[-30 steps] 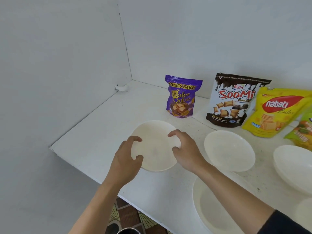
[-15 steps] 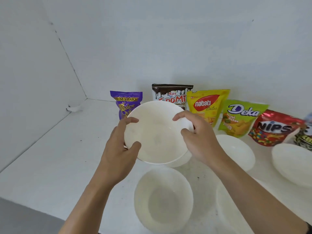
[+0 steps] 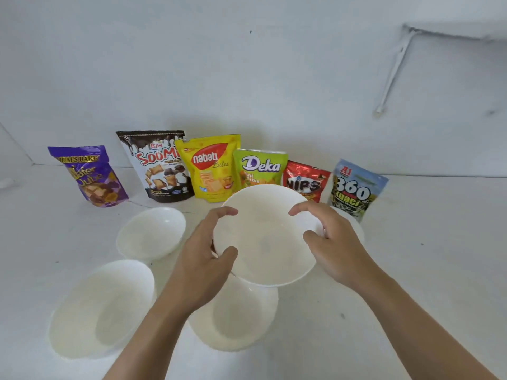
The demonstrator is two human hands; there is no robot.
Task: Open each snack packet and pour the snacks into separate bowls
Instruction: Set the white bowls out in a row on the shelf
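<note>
Both hands hold one white bowl (image 3: 267,237) lifted above the white table. My left hand (image 3: 204,256) grips its left rim and my right hand (image 3: 333,242) grips its right rim. Several sealed snack packets stand in a row at the back: purple Wafer Qube (image 3: 90,175), dark SooMi (image 3: 157,165), yellow Nabati (image 3: 210,167), green Deka (image 3: 259,167), red Nips (image 3: 306,181) and blue 360 Kuaci (image 3: 355,189). Empty white bowls lie at the left (image 3: 151,233), front left (image 3: 101,308) and below the held bowl (image 3: 233,319).
Another white bowl (image 3: 354,226) peeks out behind my right hand, mostly hidden. The white table (image 3: 425,270) meets the white wall behind the packets. A white bracket and shelf (image 3: 392,69) hang on the wall at the upper right.
The bowl, held in both hands, was lifted off the table near the left end and carried to the right, now in front of the Deka and Nips packets. My view swung right.
</note>
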